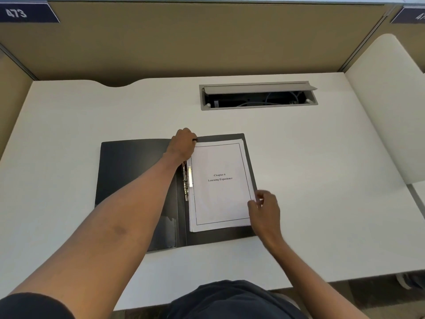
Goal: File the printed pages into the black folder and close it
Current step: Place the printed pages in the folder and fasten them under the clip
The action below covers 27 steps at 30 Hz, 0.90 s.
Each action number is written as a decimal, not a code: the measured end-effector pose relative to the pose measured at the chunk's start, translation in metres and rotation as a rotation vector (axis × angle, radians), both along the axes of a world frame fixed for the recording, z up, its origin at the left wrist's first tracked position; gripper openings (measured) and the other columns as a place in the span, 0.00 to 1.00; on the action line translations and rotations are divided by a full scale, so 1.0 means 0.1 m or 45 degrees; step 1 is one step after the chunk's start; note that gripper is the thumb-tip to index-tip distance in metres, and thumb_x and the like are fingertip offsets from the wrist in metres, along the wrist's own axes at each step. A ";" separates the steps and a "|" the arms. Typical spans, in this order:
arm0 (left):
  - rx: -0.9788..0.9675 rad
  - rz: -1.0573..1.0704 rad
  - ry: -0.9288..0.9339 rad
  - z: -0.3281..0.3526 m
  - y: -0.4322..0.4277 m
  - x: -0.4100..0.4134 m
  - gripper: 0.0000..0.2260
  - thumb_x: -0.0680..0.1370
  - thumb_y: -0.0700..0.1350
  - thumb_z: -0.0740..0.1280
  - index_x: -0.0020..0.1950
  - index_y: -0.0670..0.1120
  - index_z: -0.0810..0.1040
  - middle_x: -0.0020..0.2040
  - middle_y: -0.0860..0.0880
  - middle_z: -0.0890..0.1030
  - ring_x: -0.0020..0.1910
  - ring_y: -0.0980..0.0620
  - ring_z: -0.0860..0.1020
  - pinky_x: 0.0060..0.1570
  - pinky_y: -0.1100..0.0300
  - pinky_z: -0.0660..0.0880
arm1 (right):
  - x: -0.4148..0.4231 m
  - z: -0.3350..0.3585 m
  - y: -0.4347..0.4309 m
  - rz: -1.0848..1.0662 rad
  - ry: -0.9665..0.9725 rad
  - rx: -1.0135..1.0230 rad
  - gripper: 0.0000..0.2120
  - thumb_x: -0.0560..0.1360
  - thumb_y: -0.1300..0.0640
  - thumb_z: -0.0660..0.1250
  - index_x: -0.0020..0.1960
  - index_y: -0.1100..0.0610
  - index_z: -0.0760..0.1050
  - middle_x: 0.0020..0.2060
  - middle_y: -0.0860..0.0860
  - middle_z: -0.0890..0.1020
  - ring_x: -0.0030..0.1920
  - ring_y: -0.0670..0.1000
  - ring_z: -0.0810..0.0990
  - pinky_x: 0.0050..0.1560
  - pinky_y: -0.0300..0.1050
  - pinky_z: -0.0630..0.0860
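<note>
The printed pages (219,185), top sheet reading "Chapter 6 Learning Experience", lie as a stack on the right-hand half of the black folder (135,171), which is spread open flat on the white bench (322,157); the stack's left edge sits against the metal clip (187,180) along the spine, though whether the clip already holds the sheets cannot be told; the left hand (182,145) rests curled at the stack's upper left corner by the top of the spine, fingers hidden, grip unclear; the right hand (264,209) pinches the lower right edge of the stack; so the pages look placed and being squared, while fastening, if needed, and folding the left cover over remain; beyond, a cable tray (257,95) stands open
</note>
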<state>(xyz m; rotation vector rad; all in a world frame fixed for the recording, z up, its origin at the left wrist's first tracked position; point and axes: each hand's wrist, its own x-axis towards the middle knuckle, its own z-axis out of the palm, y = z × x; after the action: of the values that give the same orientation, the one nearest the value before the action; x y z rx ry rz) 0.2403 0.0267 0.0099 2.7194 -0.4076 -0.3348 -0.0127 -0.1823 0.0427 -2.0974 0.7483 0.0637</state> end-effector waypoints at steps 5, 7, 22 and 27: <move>-0.143 0.029 0.027 0.03 0.07 -0.01 0.15 0.83 0.36 0.59 0.62 0.37 0.84 0.60 0.37 0.79 0.61 0.40 0.77 0.61 0.47 0.76 | 0.34 -0.18 -0.11 0.213 0.176 -0.133 0.16 0.78 0.60 0.63 0.65 0.63 0.71 0.60 0.56 0.73 0.63 0.59 0.72 0.64 0.55 0.73; -0.161 0.052 0.030 0.04 0.09 -0.03 0.14 0.83 0.35 0.59 0.59 0.36 0.84 0.59 0.37 0.80 0.59 0.39 0.79 0.59 0.46 0.77 | 0.38 -0.24 -0.10 0.250 0.215 -0.147 0.18 0.79 0.60 0.63 0.67 0.64 0.70 0.62 0.58 0.73 0.65 0.59 0.71 0.66 0.54 0.72; -0.265 0.177 0.040 0.00 0.21 -0.12 0.12 0.80 0.32 0.62 0.54 0.35 0.85 0.55 0.39 0.82 0.55 0.43 0.80 0.57 0.49 0.77 | 0.38 -0.37 -0.10 0.308 0.214 -0.189 0.24 0.79 0.63 0.64 0.74 0.64 0.67 0.62 0.58 0.69 0.65 0.60 0.70 0.62 0.45 0.69; -0.286 0.203 0.030 -0.01 0.23 -0.13 0.11 0.80 0.32 0.63 0.54 0.34 0.85 0.55 0.37 0.81 0.56 0.41 0.80 0.58 0.49 0.76 | 0.39 -0.36 -0.12 0.315 0.198 -0.176 0.28 0.78 0.63 0.66 0.77 0.63 0.63 0.67 0.59 0.69 0.69 0.59 0.69 0.70 0.50 0.70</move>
<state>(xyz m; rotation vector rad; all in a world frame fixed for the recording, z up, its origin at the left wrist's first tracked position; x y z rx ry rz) 0.2270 0.0494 0.0086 2.5063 -0.2063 -0.2602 0.0266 -0.1944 0.0064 -2.3288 0.5935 0.3220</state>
